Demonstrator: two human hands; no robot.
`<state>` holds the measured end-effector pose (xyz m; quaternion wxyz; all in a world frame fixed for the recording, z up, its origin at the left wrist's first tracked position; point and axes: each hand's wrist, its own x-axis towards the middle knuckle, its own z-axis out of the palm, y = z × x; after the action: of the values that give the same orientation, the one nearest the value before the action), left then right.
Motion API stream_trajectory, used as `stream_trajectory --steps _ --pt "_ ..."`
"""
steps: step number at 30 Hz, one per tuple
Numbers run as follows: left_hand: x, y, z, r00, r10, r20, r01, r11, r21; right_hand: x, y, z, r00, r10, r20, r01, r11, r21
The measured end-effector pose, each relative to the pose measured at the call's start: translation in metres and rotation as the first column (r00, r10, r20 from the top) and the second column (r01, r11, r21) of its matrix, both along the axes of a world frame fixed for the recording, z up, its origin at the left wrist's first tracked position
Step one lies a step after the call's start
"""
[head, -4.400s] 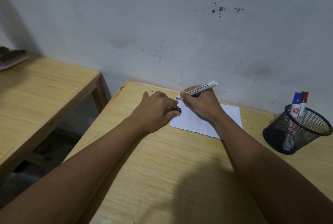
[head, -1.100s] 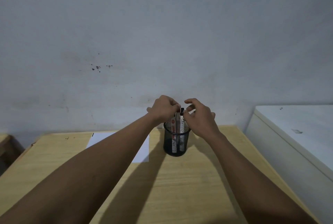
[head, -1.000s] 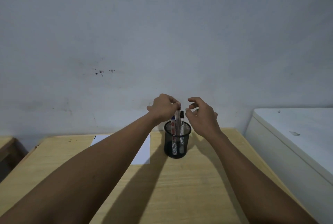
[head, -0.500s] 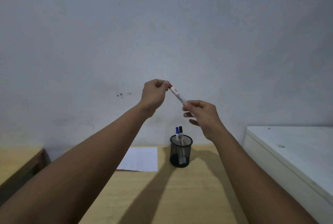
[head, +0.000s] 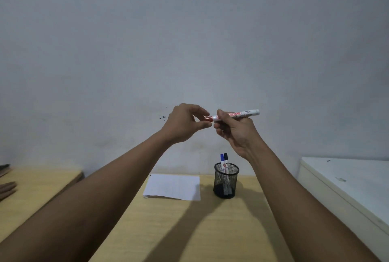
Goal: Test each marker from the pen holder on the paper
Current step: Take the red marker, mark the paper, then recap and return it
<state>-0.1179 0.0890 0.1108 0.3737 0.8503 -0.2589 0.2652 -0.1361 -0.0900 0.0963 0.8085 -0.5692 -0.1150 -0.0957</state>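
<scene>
Both hands are raised in front of the wall, above the desk. My right hand [head: 236,133] grips the white barrel of a red marker [head: 244,113], held about level. My left hand [head: 184,125] pinches the marker's red end with its fingertips; I cannot tell whether the cap is on or off. Below, a black mesh pen holder [head: 226,186] stands on the wooden desk [head: 189,230] with a blue marker [head: 221,157] and a black marker [head: 225,157] upright in it. A white sheet of paper [head: 172,187] lies just left of the holder.
A second wooden table [head: 37,188] stands to the left across a gap, with dark items at its far left edge. A white cabinet top [head: 347,183] borders the desk on the right. The grey wall runs directly behind the desk.
The black marker went back into the holder and the red one was lifted out. In the last half second the marker swung from slanted to about level, gripped by my right hand.
</scene>
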Motion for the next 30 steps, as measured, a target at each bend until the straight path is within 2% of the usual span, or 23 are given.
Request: stream_trajectory --steps 4,7,9,13,19,23,27,30 --pt "-0.003 0.013 0.002 0.964 0.091 0.248 -0.143 0.969 0.2 -0.002 0.01 0.002 1.0 -0.002 0.025 0.003 0.999 -0.04" --pt "-0.004 0.02 0.001 0.945 0.081 0.318 -0.166 0.953 0.251 -0.001 0.015 0.003 0.999 0.011 0.035 -0.009 0.997 -0.075" --pt "-0.005 0.023 0.001 0.965 0.067 0.255 -0.134 0.957 0.256 0.0 0.017 0.003 0.998 0.035 0.045 -0.031 0.995 -0.091" --pt "-0.002 0.035 -0.004 1.0 0.008 0.002 -0.008 0.97 0.243 0.004 0.02 -0.003 0.994 0.1 0.053 -0.092 0.986 -0.137" --pt "0.006 0.067 -0.016 0.923 -0.067 -0.379 0.154 0.967 0.204 0.02 0.026 -0.02 0.98 0.198 0.02 -0.192 0.967 -0.166" --pt "0.026 0.093 -0.053 0.915 0.004 -0.403 0.071 0.983 0.17 0.038 0.036 -0.038 0.986 0.164 -0.004 -0.161 0.964 -0.212" --pt "0.045 0.122 -0.104 0.911 0.217 -0.351 -0.117 0.951 0.284 0.059 0.055 -0.064 0.991 0.13 -0.037 -0.135 0.965 -0.223" --pt "0.053 0.139 -0.145 0.89 0.336 -0.309 -0.237 0.919 0.316 0.076 0.078 -0.087 0.995 0.088 -0.04 -0.096 0.958 -0.271"
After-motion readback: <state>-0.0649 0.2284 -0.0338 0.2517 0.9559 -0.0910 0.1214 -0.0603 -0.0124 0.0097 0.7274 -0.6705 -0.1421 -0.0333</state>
